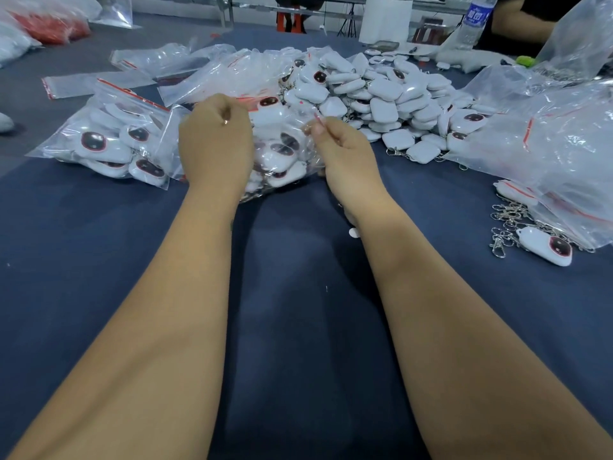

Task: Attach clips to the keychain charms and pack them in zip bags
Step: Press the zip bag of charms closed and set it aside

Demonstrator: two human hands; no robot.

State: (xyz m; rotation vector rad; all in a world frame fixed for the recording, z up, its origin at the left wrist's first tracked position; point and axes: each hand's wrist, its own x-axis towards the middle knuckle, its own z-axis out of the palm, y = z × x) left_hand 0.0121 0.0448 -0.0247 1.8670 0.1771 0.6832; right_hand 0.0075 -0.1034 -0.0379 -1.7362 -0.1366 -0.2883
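Observation:
A clear zip bag (282, 154) stuffed with white keychain charms stands on the dark blue table in front of me. My left hand (215, 141) pinches the bag's red-striped top edge on the left. My right hand (341, 151) pinches the same edge on the right. A second filled zip bag (109, 141) lies to the left. Behind is a big pile of loose white charms (391, 97) with metal clips. One charm with a dark red face (547, 247) lies at the right beside several loose silver clips (507, 224).
Empty zip bags (99, 79) lie at the back left. Large crumpled plastic bags (557, 134) cover the right side. A water bottle (474, 21) and a white roll (384, 19) stand at the far edge, where another person's arm (520, 21) rests.

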